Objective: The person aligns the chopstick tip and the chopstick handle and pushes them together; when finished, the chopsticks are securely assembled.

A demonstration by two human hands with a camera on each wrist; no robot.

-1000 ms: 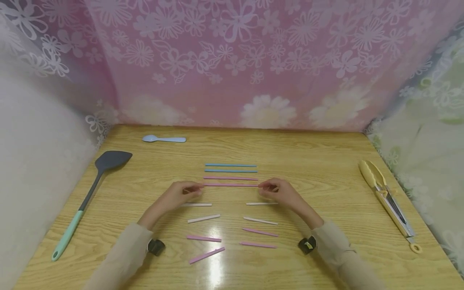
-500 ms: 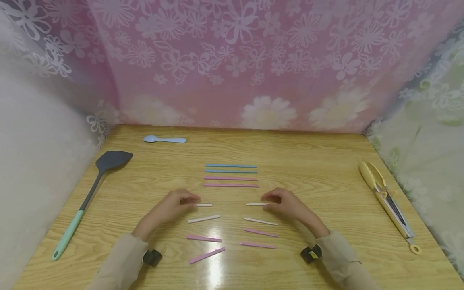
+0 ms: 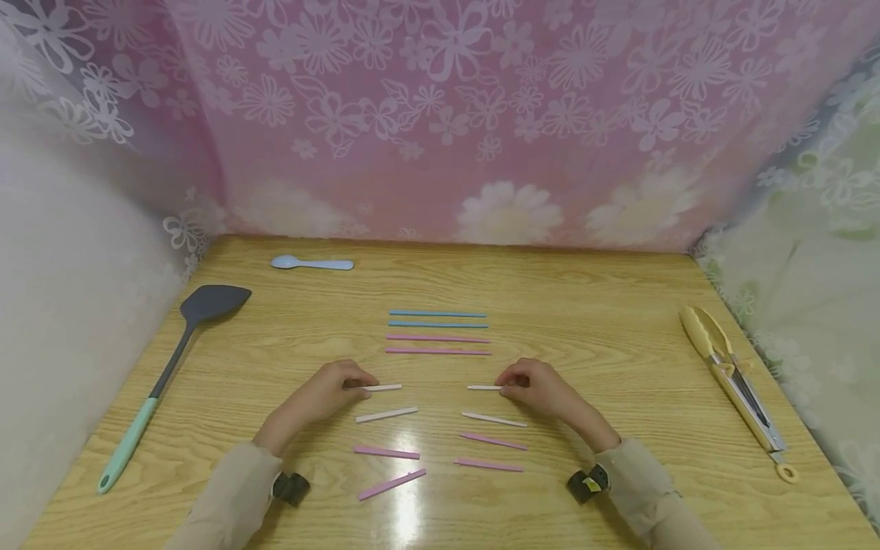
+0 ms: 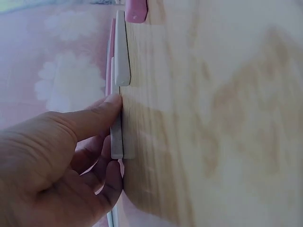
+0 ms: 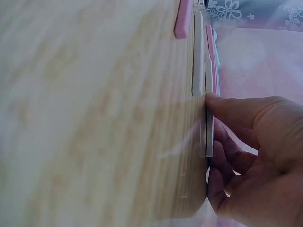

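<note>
In the head view my left hand point(image 3: 333, 389) pinches a white chopstick piece point(image 3: 386, 387) by its outer end, with the thumb on its near side in the left wrist view. Opposite it, my right hand point(image 3: 541, 389) pinches a thinner-tipped white chopstick piece point(image 3: 484, 387). The two pieces point at each other across a gap, low over the table. Just nearer lie another white piece point(image 3: 386, 415) on the left and a white tipped piece point(image 3: 494, 419) on the right. Beyond the hands, full-length pink chopsticks point(image 3: 438, 351) and blue chopsticks point(image 3: 438, 325) lie in parallel.
Nearer the front are pink chopstick pieces on the left point(image 3: 387, 452) and right point(image 3: 489, 464). A dark spatula point(image 3: 213, 303) with a mint handle lies far left, a pale blue spoon point(image 3: 312, 263) at the back left, and yellow-tipped tongs point(image 3: 739, 382) far right.
Both hands have left the ends of the nearest full-length pink chopstick and come back toward the person. Each now holds a white piece, and the left piece has tilted slightly.
</note>
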